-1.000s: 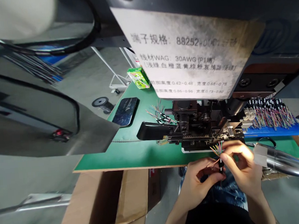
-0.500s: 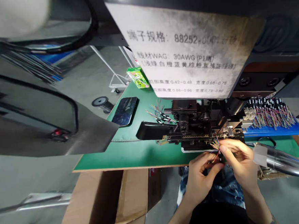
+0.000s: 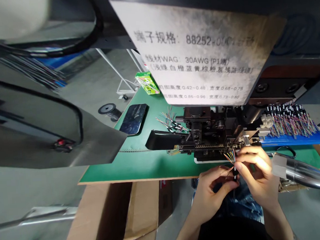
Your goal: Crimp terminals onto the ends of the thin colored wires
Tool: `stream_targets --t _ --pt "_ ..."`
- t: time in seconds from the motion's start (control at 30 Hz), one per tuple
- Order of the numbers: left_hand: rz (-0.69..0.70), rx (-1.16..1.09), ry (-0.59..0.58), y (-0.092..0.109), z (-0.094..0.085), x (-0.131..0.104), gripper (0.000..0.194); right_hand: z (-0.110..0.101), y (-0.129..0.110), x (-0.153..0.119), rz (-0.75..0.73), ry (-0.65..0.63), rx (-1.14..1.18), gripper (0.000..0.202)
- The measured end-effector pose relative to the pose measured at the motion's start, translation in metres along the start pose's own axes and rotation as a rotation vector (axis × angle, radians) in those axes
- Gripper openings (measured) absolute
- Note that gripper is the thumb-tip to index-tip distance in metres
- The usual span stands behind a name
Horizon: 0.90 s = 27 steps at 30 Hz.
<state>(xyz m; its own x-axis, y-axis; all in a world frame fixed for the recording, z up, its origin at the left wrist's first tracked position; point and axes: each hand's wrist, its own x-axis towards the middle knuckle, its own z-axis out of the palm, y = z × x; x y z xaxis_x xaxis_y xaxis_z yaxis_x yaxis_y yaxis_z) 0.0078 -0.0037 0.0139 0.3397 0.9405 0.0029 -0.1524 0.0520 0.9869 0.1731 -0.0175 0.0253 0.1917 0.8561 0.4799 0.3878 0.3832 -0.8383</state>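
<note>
- the wire bundle (image 3: 230, 157) is held up between both hands by the desk's (image 3: 152, 168) near edge, right of that edge's middle and just in front of the dark machine (image 3: 197, 126).
- its upper ends spread in a small fan of thin strands: yellow, orange, red and white show, with a bluish one toward the right side.
- under the fan the strands gather into a black sleeve (image 3: 234, 172) with a pale band low on it.
- a few reddish strands bend out of the fan toward the left hand (image 3: 213, 193).
- the left hand's thumb and forefinger are nearly together, pinching the bundle low down, about the sleeve.
- the right hand (image 3: 258, 173) has thumb and forefinger drawn in close on the base of the fan, its other fingers loosely curled.
- the strand tips are small against dark metal, so i can't quite tell whether any touches the machine.
- a phone (image 3: 134, 119) lies along the desk's left edge, and a green box (image 3: 148, 83) stands by the far left corner.
- more wires (image 3: 173, 122) lie loose behind the machine's left end.
- toward the desk's right end, a blue tray (image 3: 301, 138) carries rows of bundled, many-coloured wires (image 3: 294, 123).
</note>
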Motion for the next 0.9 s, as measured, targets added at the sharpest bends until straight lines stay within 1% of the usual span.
stream_targets --t 0.03,0.1,0.17,0.23,0.3,0.4,0.57,0.9 --pt "-0.036 -0.053 -0.039 0.001 -0.002 -0.001 0.016 0.000 -0.001 -0.001 0.027 -0.019 0.037 0.009" --pt "-0.088 -0.133 -0.086 0.001 -0.003 -0.001 0.023 0.001 -0.003 -0.003 0.137 -0.035 0.154 0.007" --pt "-0.104 -0.152 -0.065 -0.002 -0.001 0.000 0.027 0.005 -0.001 -0.006 0.239 0.002 0.234 0.003" --pt "-0.095 -0.138 -0.014 -0.006 0.001 0.001 0.029 0.008 0.001 -0.008 0.293 0.050 0.224 0.006" --pt "-0.082 -0.122 0.012 -0.009 0.004 0.002 0.028 0.011 0.003 -0.009 0.309 0.061 0.190 0.010" --pt "-0.065 -0.112 0.007 -0.010 0.005 0.002 0.025 0.012 0.002 -0.008 0.314 0.070 0.179 0.013" --pt "-0.051 -0.127 -0.010 -0.009 0.005 0.001 0.021 0.013 0.001 -0.008 0.320 0.106 0.176 0.010" --pt "-0.032 -0.119 -0.005 -0.012 0.005 0.001 0.020 0.014 0.009 -0.010 0.292 0.094 0.145 0.008"
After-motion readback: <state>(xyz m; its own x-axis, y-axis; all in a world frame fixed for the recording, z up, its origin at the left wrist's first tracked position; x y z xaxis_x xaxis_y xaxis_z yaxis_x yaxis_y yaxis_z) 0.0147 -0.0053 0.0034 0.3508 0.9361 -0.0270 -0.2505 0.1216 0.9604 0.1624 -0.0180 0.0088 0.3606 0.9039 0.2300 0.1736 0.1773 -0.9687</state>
